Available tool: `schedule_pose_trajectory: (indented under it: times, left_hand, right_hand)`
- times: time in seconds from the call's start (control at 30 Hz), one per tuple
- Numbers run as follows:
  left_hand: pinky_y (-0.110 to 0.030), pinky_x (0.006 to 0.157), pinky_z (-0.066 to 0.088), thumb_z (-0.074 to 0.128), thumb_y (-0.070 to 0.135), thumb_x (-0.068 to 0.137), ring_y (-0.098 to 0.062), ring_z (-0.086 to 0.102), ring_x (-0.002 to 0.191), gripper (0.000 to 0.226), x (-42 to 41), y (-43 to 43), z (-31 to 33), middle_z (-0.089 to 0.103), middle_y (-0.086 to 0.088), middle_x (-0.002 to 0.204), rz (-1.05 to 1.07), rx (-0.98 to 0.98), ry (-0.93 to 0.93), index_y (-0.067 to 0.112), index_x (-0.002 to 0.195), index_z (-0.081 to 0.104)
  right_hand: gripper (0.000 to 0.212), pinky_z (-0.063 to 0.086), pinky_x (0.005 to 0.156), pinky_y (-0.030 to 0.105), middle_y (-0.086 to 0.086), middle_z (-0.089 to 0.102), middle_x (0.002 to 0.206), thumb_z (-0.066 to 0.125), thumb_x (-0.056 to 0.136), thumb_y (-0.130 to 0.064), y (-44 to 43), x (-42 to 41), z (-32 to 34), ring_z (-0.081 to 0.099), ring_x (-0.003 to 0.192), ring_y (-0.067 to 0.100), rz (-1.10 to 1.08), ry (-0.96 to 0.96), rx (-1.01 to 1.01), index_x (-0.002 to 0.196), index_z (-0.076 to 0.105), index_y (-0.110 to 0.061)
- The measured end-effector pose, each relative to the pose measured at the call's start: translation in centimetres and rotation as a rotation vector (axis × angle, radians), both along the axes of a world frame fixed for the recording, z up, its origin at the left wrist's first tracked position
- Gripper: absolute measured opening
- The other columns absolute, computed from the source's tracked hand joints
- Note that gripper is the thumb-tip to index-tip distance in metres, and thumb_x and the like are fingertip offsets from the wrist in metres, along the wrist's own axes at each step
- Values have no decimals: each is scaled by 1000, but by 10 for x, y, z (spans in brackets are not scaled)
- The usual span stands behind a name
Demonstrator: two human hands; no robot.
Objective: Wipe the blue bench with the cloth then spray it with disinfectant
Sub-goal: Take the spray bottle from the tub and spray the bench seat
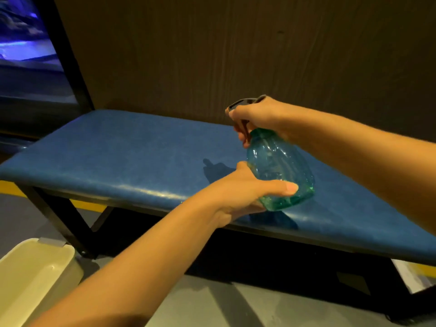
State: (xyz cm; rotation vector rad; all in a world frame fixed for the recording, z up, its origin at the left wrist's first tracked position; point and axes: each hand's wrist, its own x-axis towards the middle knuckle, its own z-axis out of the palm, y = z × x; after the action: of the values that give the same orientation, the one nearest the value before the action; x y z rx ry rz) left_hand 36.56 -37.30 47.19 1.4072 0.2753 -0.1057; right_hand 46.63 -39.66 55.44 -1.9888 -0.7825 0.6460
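Note:
The blue padded bench point(122, 156) runs across the middle of the head view on a black metal frame. Above its right half I hold a clear green spray bottle point(280, 168), tilted, with its dark nozzle pointing left. My right hand point(254, 116) grips the trigger head at the top. My left hand point(247, 192) cups the bottle's base from below and the left. The bottle casts a shadow on the bench seat. No cloth is in view.
A pale cream plastic bin point(30, 277) stands on the grey floor at the lower left, beside the bench leg point(59, 218). A dark wood-grain wall point(236, 55) rises right behind the bench. A lit bluish screen point(26, 50) is at the upper left.

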Motion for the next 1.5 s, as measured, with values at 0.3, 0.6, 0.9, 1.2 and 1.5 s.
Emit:
schedule_pose_trajectory:
  times: [0.3, 0.6, 0.9, 1.2, 1.5]
  left_hand:
    - [-31, 87, 53, 76, 8, 59, -23, 62, 112, 85, 2, -11, -33, 60, -12, 127, 105, -150, -47, 13, 134, 35]
    - [-41, 98, 47, 78, 15, 70, -19, 55, 117, 79, 19, -17, -34, 56, 6, 130, 71, -36, 149, 29, 131, 30]
    - [-32, 89, 48, 78, 14, 71, -18, 56, 116, 75, 24, -15, -40, 56, 5, 131, 85, -48, 187, 27, 130, 33]
    - [-41, 98, 48, 82, 30, 44, -22, 57, 116, 97, 23, -19, -39, 59, 3, 126, 60, 23, 144, 32, 127, 33]
    - [-38, 104, 42, 79, 24, 65, -13, 54, 115, 81, 15, -35, -32, 58, 10, 120, 100, 164, 92, 32, 128, 29]
  right_hand:
    - [34, 56, 83, 40, 21, 68, 93, 55, 92, -21, -2, 1, -22, 68, 79, 24, 55, -7, 4, 117, 58, 1]
    - [23, 51, 95, 42, 24, 71, 94, 53, 91, -25, -23, 27, -44, 66, 75, 16, 18, -44, 37, 92, 64, -4]
    - [19, 50, 63, 32, 6, 54, 71, 52, 93, -25, -15, 31, -51, 55, 57, 15, 16, -15, 49, 91, 57, -7]
    - [42, 53, 91, 37, 12, 71, 101, 65, 85, -30, -30, 38, -48, 67, 97, 26, 147, 6, 7, 121, 57, -11]
    - [14, 53, 67, 24, 10, 67, 74, 54, 88, -13, -41, 30, -43, 61, 64, 18, 53, 7, 104, 94, 65, -5]
